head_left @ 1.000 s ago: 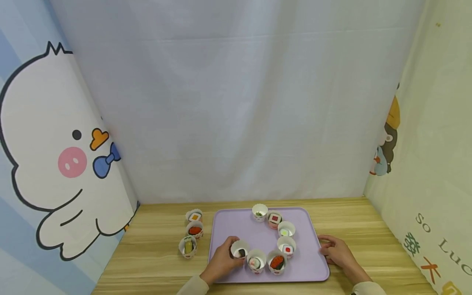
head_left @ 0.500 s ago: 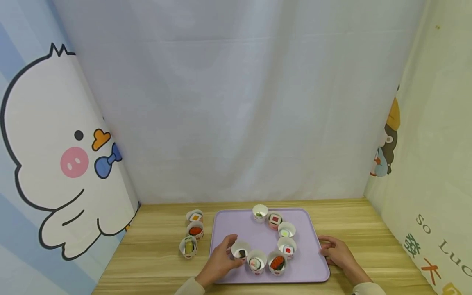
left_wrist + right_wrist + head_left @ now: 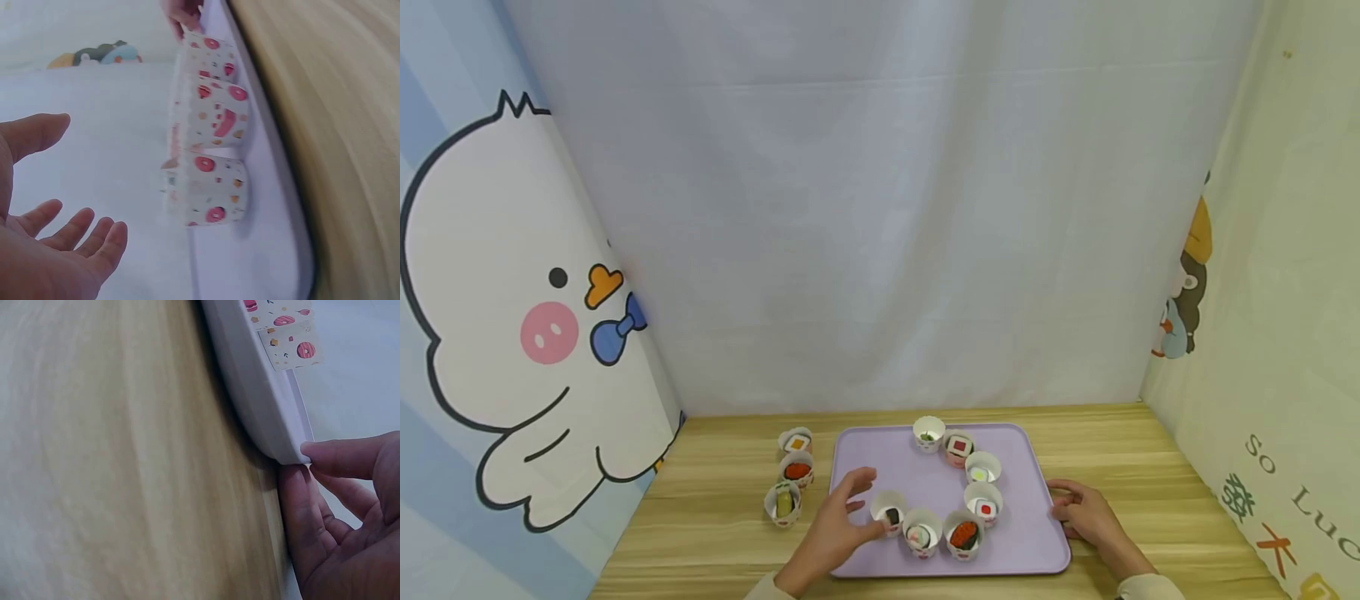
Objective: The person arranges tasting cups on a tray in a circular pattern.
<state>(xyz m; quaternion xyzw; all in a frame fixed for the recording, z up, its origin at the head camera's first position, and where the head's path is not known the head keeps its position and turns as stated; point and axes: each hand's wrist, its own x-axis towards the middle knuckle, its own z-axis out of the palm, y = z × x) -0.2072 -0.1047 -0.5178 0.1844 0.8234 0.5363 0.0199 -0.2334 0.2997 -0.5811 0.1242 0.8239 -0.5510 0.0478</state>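
My left hand [image 3: 829, 535] hovers over the near left part of the lilac tray [image 3: 880, 450], thumb and fingers spread, holding nothing. Right beside it stands a white paper baking cup [image 3: 887, 502] with a dark-topped sushi-shaped piece inside; the thumb overlaps the cup in the head view. In the left wrist view the fingers are apart from the printed cup [image 3: 215, 190]. My right hand [image 3: 1092, 523] pinches the tray's right edge, thumb [image 3: 350, 456] on the rim and fingers below. Other cups, each with a small sushi-like piece, form a curve on the tray, including one with orange-red topping [image 3: 964, 535].
Left of the tray, three more filled cups stand in a row on the wooden table [image 3: 700, 517]: one with an orange centre [image 3: 795, 442], one red [image 3: 797, 470], one yellow-green [image 3: 784, 502]. A pale curtain [image 3: 880, 250] closes off the back.
The left hand has let go of the dark-topped cup, spread its fingers and drawn back to the left. That cup stays on the tray. The right hand has stayed at the tray's edge.
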